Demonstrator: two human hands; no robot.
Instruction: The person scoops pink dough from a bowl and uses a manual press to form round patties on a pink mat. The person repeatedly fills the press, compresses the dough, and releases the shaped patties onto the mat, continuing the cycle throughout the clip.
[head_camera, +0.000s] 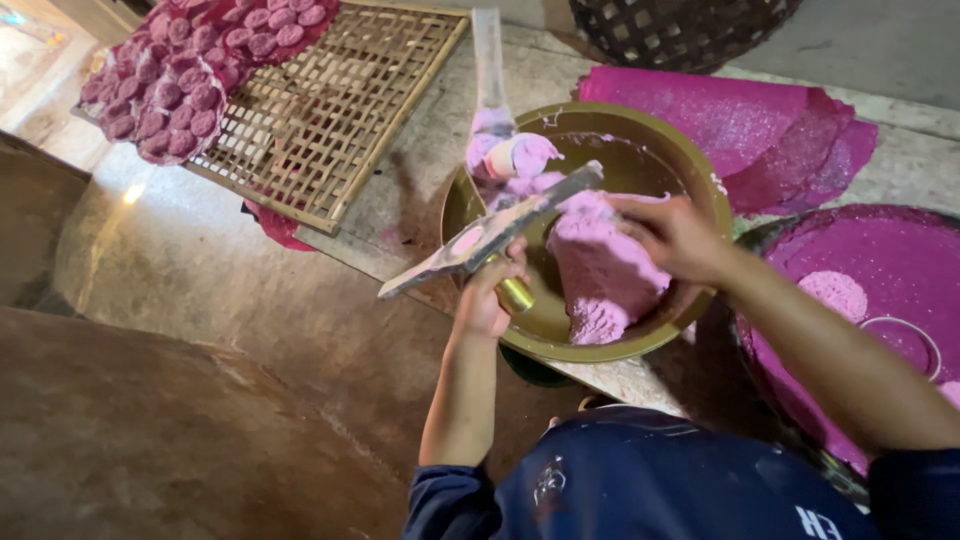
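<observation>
A: Pink paste mound (603, 265) sits inside the brass basin (690, 165), heaped against the near-right wall. Right hand (672, 235) lies on top of the mound, fingers together and curled over its upper edge, probably steadying it.

B: Left hand?

A: Left hand (488, 298) is at the basin's near-left rim, fingers clamped round a short brass handle (515, 294). Flat scraper blade (490, 232) runs from just above that hand across the basin's left side, tip against the mound top; likely angled that way to shave paste off. Can't tell whether the blade and the handle are one tool.

B: Anything else in the basin?

A: Paste-smeared spatula (492, 95) leaning on the far-left rim, handle sticking out past it.

B: Around it?

A: Bamboo lattice tray (330, 120) left of the basin, with pink round cakes (175, 85) on its far-left part. Pink sheets (760, 125) right of the basin. Pink-coated round tray (880, 270) just right, a metal ring (905, 345) lying on it.
</observation>
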